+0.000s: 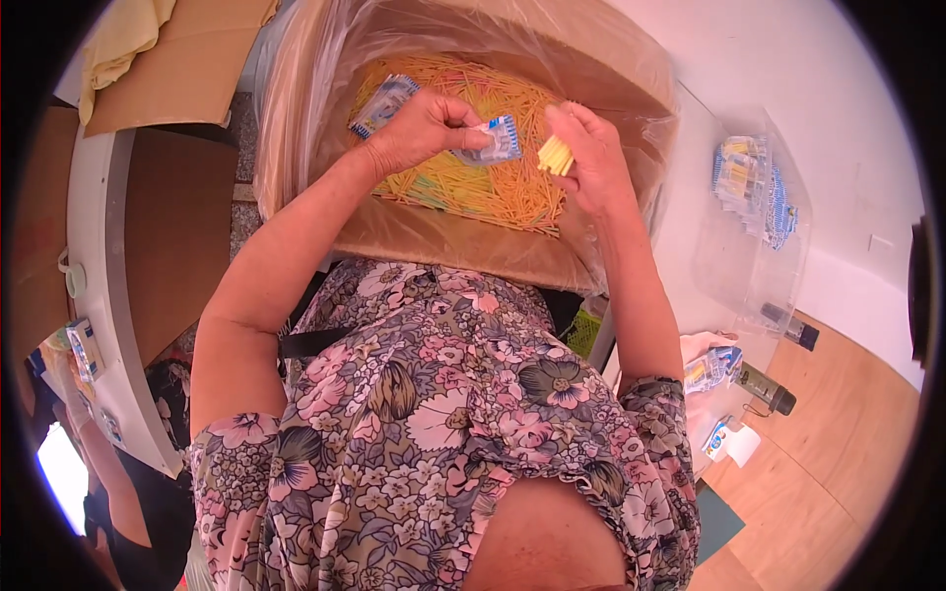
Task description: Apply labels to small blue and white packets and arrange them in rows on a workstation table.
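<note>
Floral blouse (424,414) foremost, just this side of a lined carton (414,225); over the carton, the left hand (419,128) has its grip pinched on a sachet (506,140), the right hand (598,163) clamps yellow sticks (555,156); packets (741,177) right of the carton look done, plenty of loose sticks (463,192) remain inside

We see pale yellow on the bundle of sticks (555,157); orange-yellow covers the loose sticks (493,209), with streaks of green and a little pink; the middle packet (506,136) is part clear, part blue and white, and the packet to its left (386,102) shows blue and white too; we note brown on the box (424,229); our blouse (434,414) bears a floral print of pink, cream and dark grey; at right, we find blue-and-white packets (749,187), an olive-green bottle (764,388) and a light orange-brown wooden floor (838,433); far left, a pale yellow cloth (120,41).
</note>
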`<action>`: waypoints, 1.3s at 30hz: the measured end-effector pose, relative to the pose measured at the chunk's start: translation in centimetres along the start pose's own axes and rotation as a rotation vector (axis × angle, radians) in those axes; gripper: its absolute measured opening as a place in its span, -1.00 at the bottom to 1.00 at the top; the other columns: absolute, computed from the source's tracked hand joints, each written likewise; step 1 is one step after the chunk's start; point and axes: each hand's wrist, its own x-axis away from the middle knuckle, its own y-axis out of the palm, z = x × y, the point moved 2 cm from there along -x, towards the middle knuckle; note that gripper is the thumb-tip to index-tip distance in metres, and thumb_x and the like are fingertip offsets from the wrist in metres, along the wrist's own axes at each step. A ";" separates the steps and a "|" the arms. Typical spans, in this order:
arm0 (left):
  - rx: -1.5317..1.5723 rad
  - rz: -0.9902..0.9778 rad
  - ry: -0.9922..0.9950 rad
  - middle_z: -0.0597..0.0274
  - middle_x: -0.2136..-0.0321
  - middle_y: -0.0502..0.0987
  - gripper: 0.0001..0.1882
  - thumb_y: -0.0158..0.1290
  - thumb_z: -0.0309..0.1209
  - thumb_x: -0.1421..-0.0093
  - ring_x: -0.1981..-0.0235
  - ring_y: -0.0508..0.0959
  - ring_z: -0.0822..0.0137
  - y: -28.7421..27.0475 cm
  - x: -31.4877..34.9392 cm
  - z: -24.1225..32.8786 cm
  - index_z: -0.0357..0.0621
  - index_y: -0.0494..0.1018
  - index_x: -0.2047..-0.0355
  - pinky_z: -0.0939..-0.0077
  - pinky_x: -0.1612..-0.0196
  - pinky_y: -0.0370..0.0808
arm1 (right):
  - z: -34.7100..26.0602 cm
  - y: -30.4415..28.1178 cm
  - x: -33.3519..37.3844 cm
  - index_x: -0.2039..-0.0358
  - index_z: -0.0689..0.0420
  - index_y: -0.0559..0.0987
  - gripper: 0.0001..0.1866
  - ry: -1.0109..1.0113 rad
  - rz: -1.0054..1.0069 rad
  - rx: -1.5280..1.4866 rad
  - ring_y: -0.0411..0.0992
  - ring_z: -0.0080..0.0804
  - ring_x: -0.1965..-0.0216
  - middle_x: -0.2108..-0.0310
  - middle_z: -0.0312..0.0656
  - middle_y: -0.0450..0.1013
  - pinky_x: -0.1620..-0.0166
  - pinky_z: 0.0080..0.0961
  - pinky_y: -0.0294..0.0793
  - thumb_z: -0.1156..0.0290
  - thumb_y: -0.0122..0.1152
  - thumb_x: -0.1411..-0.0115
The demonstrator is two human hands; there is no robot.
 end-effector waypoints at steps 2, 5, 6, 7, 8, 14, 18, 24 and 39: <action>-0.010 -0.013 -0.009 0.35 0.51 0.54 -0.89 0.14 -0.47 -0.06 0.43 0.46 0.59 0.1 0.1 0.2 -0.27 0.54 0.43 0.67 0.30 0.42 | -0.3 0.3 -0.5 0.55 0.06 0.38 -0.78 -0.008 -0.060 0.114 0.08 -0.79 0.79 0.73 -0.47 0.20 0.79 -0.78 -0.12 0.25 0.11 -0.15; 0.034 -0.017 -0.004 0.32 0.48 0.55 -0.89 0.16 -0.50 -0.03 0.41 0.47 0.57 0.4 0.2 0.7 -0.29 0.54 0.42 0.67 0.27 0.42 | -0.1 0.6 -1.1 0.58 0.07 0.40 -0.76 0.003 -0.132 0.142 0.08 -0.79 0.79 0.72 -0.46 0.23 0.77 -0.76 -0.10 0.25 0.12 -0.14; 0.033 -0.030 0.008 0.32 0.48 0.55 -0.89 0.16 -0.50 -0.03 0.41 0.47 0.57 0.5 0.2 0.7 -0.29 0.54 0.42 0.66 0.26 0.42 | 0.1 0.5 -1.4 0.58 0.07 0.40 -0.76 0.002 -0.132 0.143 0.08 -0.79 0.79 0.72 -0.46 0.23 0.77 -0.76 -0.10 0.25 0.12 -0.14; 0.032 -0.044 0.020 0.32 0.48 0.55 -0.88 0.16 -0.51 -0.02 0.40 0.47 0.56 0.6 0.2 0.7 -0.29 0.54 0.41 0.66 0.26 0.42 | 0.2 0.4 -1.6 0.59 0.11 0.41 -0.72 -0.046 -0.111 0.269 0.10 -0.74 0.77 0.73 -0.43 0.24 0.73 -0.71 -0.02 0.21 0.11 -0.14; 0.033 -0.046 0.021 0.32 0.48 0.55 -0.88 0.16 -0.51 -0.02 0.40 0.47 0.56 0.6 0.2 0.7 -0.29 0.54 0.41 0.66 0.26 0.42 | 0.4 0.3 -1.9 0.60 0.15 0.42 -0.68 -0.094 -0.089 0.396 0.13 -0.69 0.75 0.74 -0.40 0.24 0.70 -0.67 0.07 0.18 0.09 -0.14; -0.009 -0.047 0.000 0.33 0.46 0.56 -0.88 0.15 -0.50 -0.04 0.40 0.47 0.56 0.3 0.1 -0.2 -0.28 0.55 0.40 0.65 0.23 0.42 | 0.4 0.7 -2.7 0.58 0.07 0.42 -0.76 -0.594 0.006 0.713 0.16 -0.83 0.69 0.70 -0.45 0.27 0.67 -0.77 0.06 0.25 0.13 -0.14; 0.021 -0.017 -0.027 0.33 0.46 0.56 -0.90 0.15 -0.50 -0.04 0.39 0.47 0.56 0.2 0.0 -0.2 -0.27 0.55 0.41 0.66 0.24 0.42 | 0.1 -0.8 -3.0 0.56 0.07 0.43 -0.77 -0.316 -0.029 0.416 0.15 -0.83 0.71 0.70 -0.46 0.27 0.68 -0.77 0.04 0.24 0.13 -0.14; 0.021 -0.028 -0.014 0.31 0.45 0.56 -0.91 0.16 -0.52 -0.02 0.40 0.48 0.55 0.2 0.0 -0.2 -0.26 0.55 0.42 0.65 0.24 0.43 | 0.6 -0.1 -2.5 0.63 0.17 0.43 -0.63 0.025 -0.124 0.358 0.17 -0.69 0.65 0.71 -0.40 0.25 0.60 -0.63 0.12 0.13 0.10 -0.11; 0.111 -0.003 -0.053 0.37 0.43 0.55 -0.84 0.12 -0.44 -0.09 0.37 0.45 0.58 -0.1 -0.2 -0.8 -0.26 0.54 0.34 0.66 0.24 0.40 | -0.9 2.2 -2.4 0.52 0.26 0.41 -0.70 -0.714 -0.008 1.038 0.20 -0.63 0.61 0.68 -0.29 0.31 0.53 -0.59 0.26 0.25 0.11 -0.16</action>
